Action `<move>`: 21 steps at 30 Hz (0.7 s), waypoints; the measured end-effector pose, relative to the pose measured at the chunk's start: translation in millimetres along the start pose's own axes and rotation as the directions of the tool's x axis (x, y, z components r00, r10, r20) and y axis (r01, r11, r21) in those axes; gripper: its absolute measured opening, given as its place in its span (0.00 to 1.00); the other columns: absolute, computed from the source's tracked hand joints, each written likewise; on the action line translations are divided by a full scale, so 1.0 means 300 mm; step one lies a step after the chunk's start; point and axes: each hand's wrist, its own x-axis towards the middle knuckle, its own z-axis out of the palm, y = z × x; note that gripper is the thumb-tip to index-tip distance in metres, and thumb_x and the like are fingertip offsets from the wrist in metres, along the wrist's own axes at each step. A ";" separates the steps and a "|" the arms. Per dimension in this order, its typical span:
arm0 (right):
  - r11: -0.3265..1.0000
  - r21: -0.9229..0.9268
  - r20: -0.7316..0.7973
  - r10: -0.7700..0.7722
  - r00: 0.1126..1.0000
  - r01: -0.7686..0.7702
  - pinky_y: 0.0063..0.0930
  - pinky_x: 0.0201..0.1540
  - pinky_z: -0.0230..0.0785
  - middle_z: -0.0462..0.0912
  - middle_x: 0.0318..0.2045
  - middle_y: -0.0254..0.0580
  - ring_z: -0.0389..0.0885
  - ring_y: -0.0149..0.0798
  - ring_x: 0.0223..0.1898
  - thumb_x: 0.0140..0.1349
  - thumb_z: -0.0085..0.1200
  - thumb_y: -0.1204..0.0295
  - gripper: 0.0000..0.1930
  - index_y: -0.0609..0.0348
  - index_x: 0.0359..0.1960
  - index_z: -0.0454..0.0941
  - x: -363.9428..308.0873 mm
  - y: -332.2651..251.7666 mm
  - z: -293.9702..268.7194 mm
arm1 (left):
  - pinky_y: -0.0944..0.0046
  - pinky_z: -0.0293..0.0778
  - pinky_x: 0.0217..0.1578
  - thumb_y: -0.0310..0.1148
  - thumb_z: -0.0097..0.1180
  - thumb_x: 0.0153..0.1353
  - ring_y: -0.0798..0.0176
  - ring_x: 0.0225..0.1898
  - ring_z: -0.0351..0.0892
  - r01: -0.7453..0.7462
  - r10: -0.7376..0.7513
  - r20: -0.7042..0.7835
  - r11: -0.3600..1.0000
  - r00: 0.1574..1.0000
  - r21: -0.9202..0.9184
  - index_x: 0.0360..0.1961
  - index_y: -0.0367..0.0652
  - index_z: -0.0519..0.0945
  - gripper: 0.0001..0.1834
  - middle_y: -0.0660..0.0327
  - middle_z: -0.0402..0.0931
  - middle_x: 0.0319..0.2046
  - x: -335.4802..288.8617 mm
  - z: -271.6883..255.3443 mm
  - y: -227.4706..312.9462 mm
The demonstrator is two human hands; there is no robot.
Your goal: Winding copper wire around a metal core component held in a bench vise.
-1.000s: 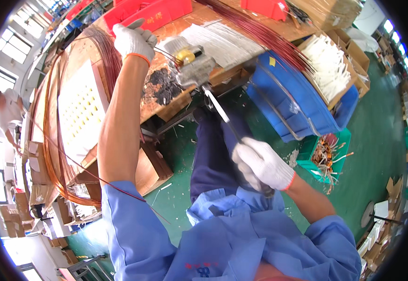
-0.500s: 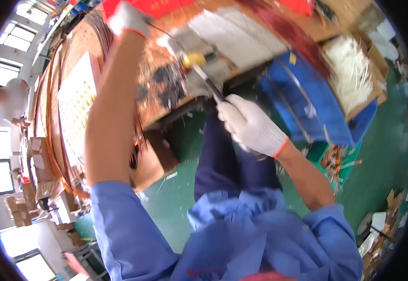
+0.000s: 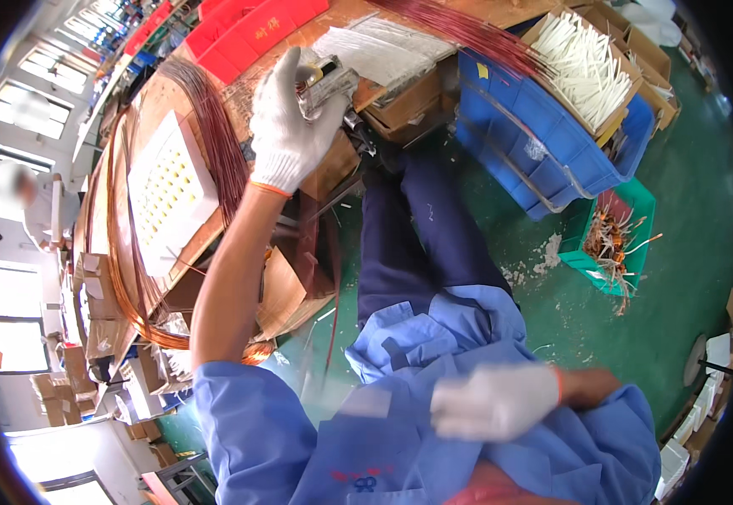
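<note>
My left hand (image 3: 286,135), in a white knit glove, is at the table's front edge. Its fingers and thumb go round a grey metal fixture (image 3: 330,87), partly hidden behind the glove. My right hand (image 3: 497,402), also gloved, is in front of my chest and smeared by motion. The fingers look bent, but whether they hold anything does not show. A pale blurred patch (image 3: 362,402) lies left of that hand; its kind is unclear. Beyond the fixture, white sheet material (image 3: 375,52) lies on the table.
Red bins (image 3: 257,34) stand at the back. Dark red wires (image 3: 207,126) and a white board with yellow pieces (image 3: 169,198) lie at left. A blue crate (image 3: 509,143) carries a box of white tubes (image 3: 581,71). A green bin of scraps (image 3: 610,244) is on the floor.
My left hand has come down from near the red bins to the metal fixture. My right hand has drawn back from the table edge, where it held a black-and-silver bar, to my chest.
</note>
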 end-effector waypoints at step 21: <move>0.642 0.567 -0.211 0.718 0.663 -0.516 0.27 0.13 0.56 0.64 0.18 0.26 0.62 0.24 0.13 0.80 0.49 0.56 0.17 0.56 0.39 0.75 0.675 0.457 -0.713 | 0.64 0.53 0.17 0.44 0.56 0.77 0.69 0.15 0.55 0.510 -0.931 0.163 0.029 0.327 -0.860 0.43 0.30 0.80 0.22 0.67 0.60 0.20 0.435 0.270 -0.583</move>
